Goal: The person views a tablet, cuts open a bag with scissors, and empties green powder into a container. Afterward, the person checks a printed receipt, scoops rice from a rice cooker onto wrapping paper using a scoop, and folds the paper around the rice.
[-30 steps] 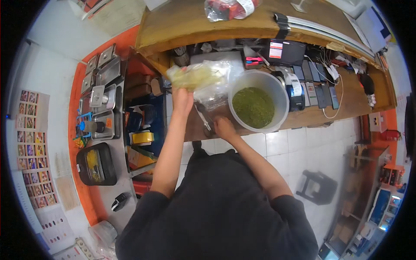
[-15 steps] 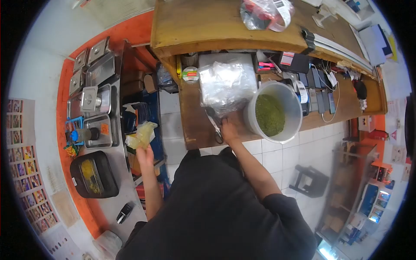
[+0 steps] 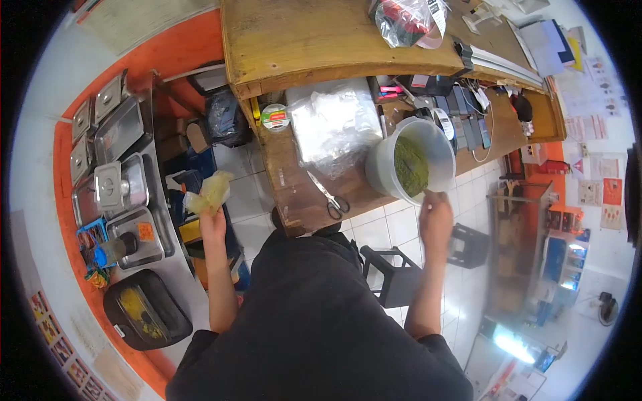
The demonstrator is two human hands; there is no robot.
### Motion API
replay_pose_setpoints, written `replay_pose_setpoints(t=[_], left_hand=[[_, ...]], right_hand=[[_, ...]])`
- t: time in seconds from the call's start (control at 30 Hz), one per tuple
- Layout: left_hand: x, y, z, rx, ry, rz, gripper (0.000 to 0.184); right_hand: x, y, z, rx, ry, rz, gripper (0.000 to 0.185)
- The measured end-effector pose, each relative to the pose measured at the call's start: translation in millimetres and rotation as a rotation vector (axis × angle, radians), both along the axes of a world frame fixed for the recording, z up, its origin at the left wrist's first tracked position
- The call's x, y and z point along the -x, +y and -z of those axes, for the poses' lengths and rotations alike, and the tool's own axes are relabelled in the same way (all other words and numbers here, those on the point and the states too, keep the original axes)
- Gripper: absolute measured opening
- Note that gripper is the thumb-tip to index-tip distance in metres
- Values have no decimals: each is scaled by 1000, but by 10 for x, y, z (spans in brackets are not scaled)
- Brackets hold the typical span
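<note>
My left hand (image 3: 212, 224) is closed round the lower end of a crumpled, pale yellow plastic bag (image 3: 212, 192), held up left of the wooden desk. At the near rim of a whitish plastic bucket (image 3: 382, 171), my right hand (image 3: 436, 208) has its fingers curled against the edge. Green powder (image 3: 410, 167) lies inside the bucket, which stands tilted towards me in this view. Scissors (image 3: 329, 195) with black handles rest partly spread near the desk's front edge. Behind them is a stack of clear plastic bags (image 3: 334, 127).
A roll of tape (image 3: 274, 117) sits left of the bag stack, and several phones (image 3: 471, 120) lie right of the bucket. On the left, a steel counter (image 3: 180, 274) bears metal trays and a black container (image 3: 144, 311). Black stools (image 3: 394, 277) stand on the tiled floor.
My right hand has left the desk beside the scissors and moved right to the bucket's rim. My left hand still holds the yellow bag. The view has shifted, bringing a nearer stool into sight.
</note>
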State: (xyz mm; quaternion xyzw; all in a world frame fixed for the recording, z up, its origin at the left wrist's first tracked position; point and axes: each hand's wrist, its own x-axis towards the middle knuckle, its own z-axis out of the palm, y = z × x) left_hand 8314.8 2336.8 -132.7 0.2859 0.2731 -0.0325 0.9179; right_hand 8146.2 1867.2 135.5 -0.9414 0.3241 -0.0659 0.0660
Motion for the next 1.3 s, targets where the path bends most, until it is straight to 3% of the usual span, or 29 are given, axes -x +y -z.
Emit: replay_pose_setpoints(t=[0.07, 0.17, 0.27, 0.37, 0.4, 0.47, 0.6, 0.67, 0.77, 0.9, 0.97, 1.03, 1.1, 1.17, 1.23, 1.3], left_hand=[[-113, -35, 196, 35, 3, 19, 27], [-365, -126, 248, 54, 17, 53, 23], [-567, -271, -11, 61, 6, 52, 22], [-852, -138, -62, 108, -19, -8, 25], [-939, -52, 1, 137, -8, -9, 29], [-1237, 136, 401, 70, 30, -49, 27], [-2197, 212, 845, 18, 242, -79, 28], [-2822, 254, 1313, 92, 242, 19, 28], [-3498, 159, 1570, -40, 225, 216, 30], [-4075, -61, 2101, 57, 76, 146, 41], [-4088, -92, 1995, -154, 266, 314, 58], [-4062, 41, 2614, -148, 320, 339, 62], [-3832, 133, 2903, -137, 370, 366, 66], [-3109, 266, 2830, -459, 399, 330, 68], [-2293, 485, 3378, -591, 253, 534, 57], [-1272, 455, 3309, -413, 374, 531, 30]], right_hand=[[-17, -318, 116, 83, 294, 45, 20], [-336, -624, 743, 101, 349, 60, 14], [-572, -782, 1225, 15, 372, 52, 11], [-598, -691, 884, 9, 298, 23, 22], [-515, -595, 750, 137, 200, -17, 25], [-373, -500, 567, 134, -124, -102, 28], [-176, 9, 30, 147, -200, -50, 27], [-109, 179, -133, 64, -174, 91, 24], [184, 176, -169, 127, -92, 65, 21], [792, -65, 181, 119, -110, 173, 20], [1005, -180, 274, 4, -159, 158, 23], [819, 33, 284, 9, -84, 258, 24], [616, 161, 303, 32, 4, 351, 21], [686, -63, 555, -212, -80, 454, 34], [638, -159, 767, -520, -231, 634, 48], [507, -200, 962, -807, -384, 700, 62]])
